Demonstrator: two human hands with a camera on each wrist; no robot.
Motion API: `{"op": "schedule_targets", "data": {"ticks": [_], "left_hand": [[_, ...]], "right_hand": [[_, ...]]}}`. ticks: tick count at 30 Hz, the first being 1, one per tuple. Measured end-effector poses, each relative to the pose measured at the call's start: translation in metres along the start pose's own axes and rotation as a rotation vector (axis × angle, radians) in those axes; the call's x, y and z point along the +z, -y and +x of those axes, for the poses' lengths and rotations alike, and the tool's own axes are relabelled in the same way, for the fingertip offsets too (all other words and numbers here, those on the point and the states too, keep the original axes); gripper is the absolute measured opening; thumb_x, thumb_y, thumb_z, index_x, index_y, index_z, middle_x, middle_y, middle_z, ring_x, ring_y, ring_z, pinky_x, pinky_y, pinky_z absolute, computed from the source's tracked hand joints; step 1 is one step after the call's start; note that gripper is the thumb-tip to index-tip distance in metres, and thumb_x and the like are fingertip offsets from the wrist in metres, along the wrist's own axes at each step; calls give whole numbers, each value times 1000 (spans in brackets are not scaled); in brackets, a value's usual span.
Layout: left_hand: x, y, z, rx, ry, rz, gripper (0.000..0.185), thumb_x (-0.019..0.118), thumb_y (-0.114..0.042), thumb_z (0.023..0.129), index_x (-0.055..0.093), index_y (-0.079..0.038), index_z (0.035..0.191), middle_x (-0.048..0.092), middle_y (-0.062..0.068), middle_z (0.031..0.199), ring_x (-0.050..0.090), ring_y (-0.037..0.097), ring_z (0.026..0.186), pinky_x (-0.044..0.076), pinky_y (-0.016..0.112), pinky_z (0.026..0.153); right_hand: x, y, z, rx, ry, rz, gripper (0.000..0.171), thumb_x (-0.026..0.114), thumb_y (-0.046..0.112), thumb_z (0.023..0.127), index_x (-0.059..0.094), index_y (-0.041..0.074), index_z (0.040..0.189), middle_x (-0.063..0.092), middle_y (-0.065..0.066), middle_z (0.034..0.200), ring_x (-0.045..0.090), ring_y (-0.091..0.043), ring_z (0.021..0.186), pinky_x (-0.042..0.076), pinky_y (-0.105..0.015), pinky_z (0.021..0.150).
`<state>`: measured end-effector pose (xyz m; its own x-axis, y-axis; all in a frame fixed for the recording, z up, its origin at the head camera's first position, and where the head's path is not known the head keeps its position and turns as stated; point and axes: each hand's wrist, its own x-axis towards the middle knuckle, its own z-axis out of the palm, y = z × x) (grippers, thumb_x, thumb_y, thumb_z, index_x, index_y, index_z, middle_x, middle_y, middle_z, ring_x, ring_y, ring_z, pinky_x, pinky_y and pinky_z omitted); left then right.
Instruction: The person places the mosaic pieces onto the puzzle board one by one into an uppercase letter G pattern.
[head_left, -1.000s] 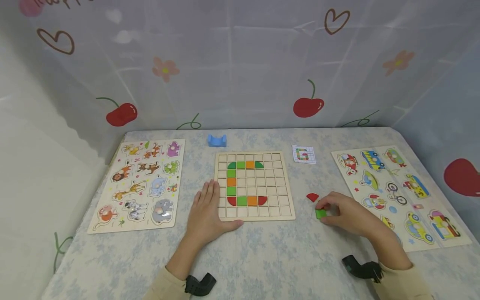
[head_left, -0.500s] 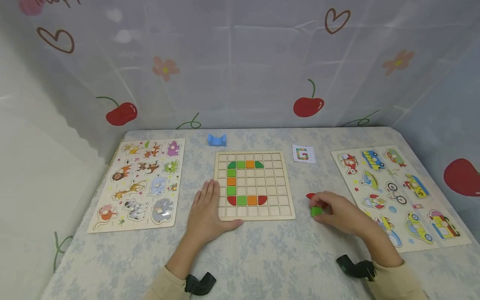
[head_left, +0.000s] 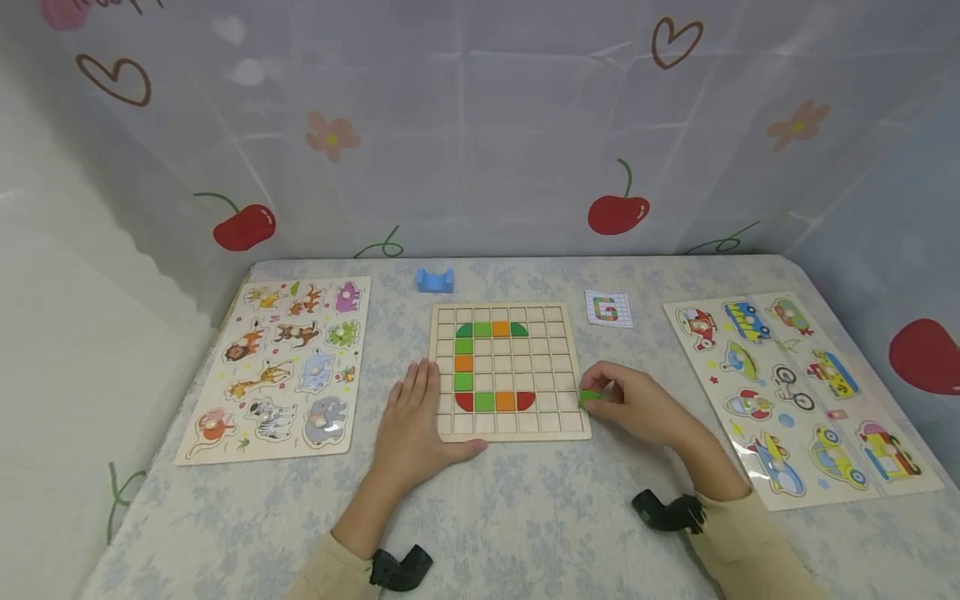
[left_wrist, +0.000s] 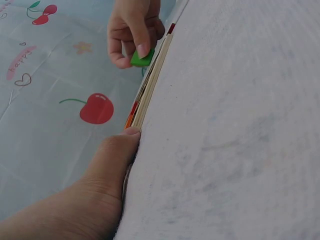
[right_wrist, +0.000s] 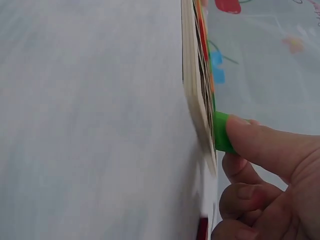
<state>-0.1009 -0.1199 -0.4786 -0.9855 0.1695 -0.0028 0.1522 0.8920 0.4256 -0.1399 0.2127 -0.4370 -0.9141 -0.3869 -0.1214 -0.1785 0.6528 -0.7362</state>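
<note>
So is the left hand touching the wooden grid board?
Touching. In the head view the left hand lies flat on the table with its thumb and finger side against the grid board at its near-left corner; the left wrist view shows no gap.

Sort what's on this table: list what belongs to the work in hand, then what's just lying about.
In use:
- green block, pinched by right hand
- grid board, steadied by left hand
- pattern card

Lying about:
- animal puzzle
- vehicle puzzle
- blue block

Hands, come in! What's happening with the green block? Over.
Right hand pinches green block at grid board's right edge. Left hand flat, steadying board. Nothing in the way.
</note>
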Motion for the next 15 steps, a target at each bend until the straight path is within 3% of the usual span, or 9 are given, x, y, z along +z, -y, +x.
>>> {"op": "schedule_targets", "data": {"ticks": [9,15], "left_hand": [[2,2,0,9,-5,12,131,68,-79,68,10,-5,159,10,12,168,6,27,157,10,50,126],[2,2,0,12,-15,6,131,68,-79,68,11,-4,159,12,13,167,7,27,156,11,50,126]], "right_hand": [[23,30,33,-8,-11,104,19,71,14,92,64,13,110,63,-4,101,46,-15,64,42,-23,58],[36,42,48,-11,-20,84,17,71,16,92,66,16,108,65,-1,102,54,-18,78,47,-28,72]]}}
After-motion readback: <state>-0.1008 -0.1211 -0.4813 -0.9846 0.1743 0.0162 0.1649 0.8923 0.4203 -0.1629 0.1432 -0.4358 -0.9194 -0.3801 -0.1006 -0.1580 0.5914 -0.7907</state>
